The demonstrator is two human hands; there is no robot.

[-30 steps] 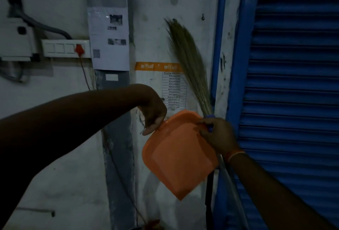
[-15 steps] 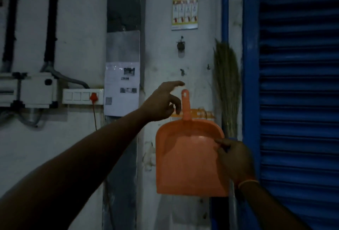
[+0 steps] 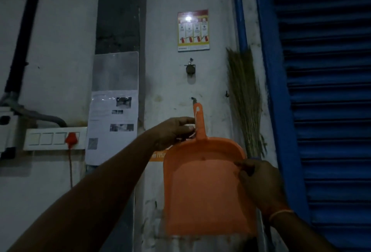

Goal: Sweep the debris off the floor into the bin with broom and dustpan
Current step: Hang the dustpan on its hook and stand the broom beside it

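At nine o'clock on the dim white wall sits a switch panel point(image 3: 53, 138) with a red plug point(image 3: 70, 138) and its red cord hanging down, and just to its right a printed paper notice point(image 3: 114, 125) is stuck over a grey vertical strip. The left hand point(image 3: 173, 132) reaches up from seven o'clock to the middle of the view, its grip curled beside the dustpan's upright handle, fingertips touching the handle's left edge; whether the fingers fully close round it cannot be told. The orange dustpan point(image 3: 202, 187) is held flat against the wall at about five o'clock from centre, handle pointing to twelve, its hanging hole just below a small wall hook point(image 3: 193, 99). Above that, toward twelve o'clock, are a darker hook fitting point(image 3: 190, 68) and a fire-extinguisher poster point(image 3: 193, 30). The right hand point(image 3: 259, 185), a thin orange band at its wrist, comes in from five o'clock and pinches the dustpan's right rim with thumb and fingers. The broom point(image 3: 245, 99) stands bristles-up against the wall at two o'clock, just beside the blue door frame point(image 3: 269, 83), with the blue roller shutter point(image 3: 329, 99) filling three o'clock.
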